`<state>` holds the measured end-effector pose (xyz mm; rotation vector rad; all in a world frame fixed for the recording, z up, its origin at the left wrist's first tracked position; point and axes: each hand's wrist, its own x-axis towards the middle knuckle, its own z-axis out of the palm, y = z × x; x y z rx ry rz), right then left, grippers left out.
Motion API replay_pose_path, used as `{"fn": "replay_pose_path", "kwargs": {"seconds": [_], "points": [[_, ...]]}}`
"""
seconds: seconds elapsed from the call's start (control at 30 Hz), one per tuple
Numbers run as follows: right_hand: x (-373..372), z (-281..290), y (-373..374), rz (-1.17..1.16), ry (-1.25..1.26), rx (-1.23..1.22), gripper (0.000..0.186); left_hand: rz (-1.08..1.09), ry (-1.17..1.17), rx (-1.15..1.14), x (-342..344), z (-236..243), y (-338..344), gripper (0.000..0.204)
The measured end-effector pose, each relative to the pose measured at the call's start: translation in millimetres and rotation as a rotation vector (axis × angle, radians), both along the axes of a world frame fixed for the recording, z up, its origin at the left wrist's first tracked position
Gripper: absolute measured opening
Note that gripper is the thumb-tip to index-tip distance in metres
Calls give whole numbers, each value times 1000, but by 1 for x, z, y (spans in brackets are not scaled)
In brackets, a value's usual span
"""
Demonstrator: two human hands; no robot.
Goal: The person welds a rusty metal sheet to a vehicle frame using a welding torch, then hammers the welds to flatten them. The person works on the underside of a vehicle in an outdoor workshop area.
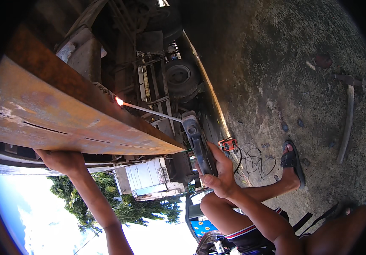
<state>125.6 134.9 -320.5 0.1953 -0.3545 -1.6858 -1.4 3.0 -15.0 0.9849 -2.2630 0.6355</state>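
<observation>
My right hand (220,172) is wrapped around a dark welding electrode holder (198,142). A thin welding rod (151,112) sticks out of its jaws toward the left. The rod's tip glows bright orange-white (119,101) against the dark inner face of a long rusty steel beam (81,123). Along the beam's lower edge, my left hand (62,161) grips it, with the fingers partly hidden behind the metal. Several short dark slits run along the beam's broad face.
Behind the beam lies a truck underside with a wheel (178,75). A small orange machine (228,144) with tangled black cables (257,161) sits on the concrete floor (285,38). At right lies a long-handled hammer (348,119). A sandalled foot (291,163) rests nearby.
</observation>
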Motion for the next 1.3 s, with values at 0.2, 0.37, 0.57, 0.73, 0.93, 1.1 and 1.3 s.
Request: {"fn": "replay_pose_path", "kwargs": {"seconds": [0.2, 0.37, 0.57, 0.73, 0.93, 1.1, 1.3], "points": [[2, 0, -1, -5, -3, -5, 90, 6, 3, -49, 2, 2, -1, 48], [2, 1, 0, -5, 7, -1, 91, 14, -116, -91, 4, 6, -1, 46], [3, -1, 0, 9, 42, -6, 91, 94, -229, -232, 8, 6, -1, 45], [0, 0, -1, -19, 24, -8, 90, 21, -85, -110, 6, 9, -3, 46], [0, 1, -2, -18, 13, -23, 89, -2, -56, -43, 5, 7, -4, 47], [-1, 0, -1, 17, 22, -37, 89, 5, -29, -46, 3, 4, -3, 47], [-4, 2, -2, -19, 6, -23, 87, 16, -31, -70, 3, 5, -2, 48]]}}
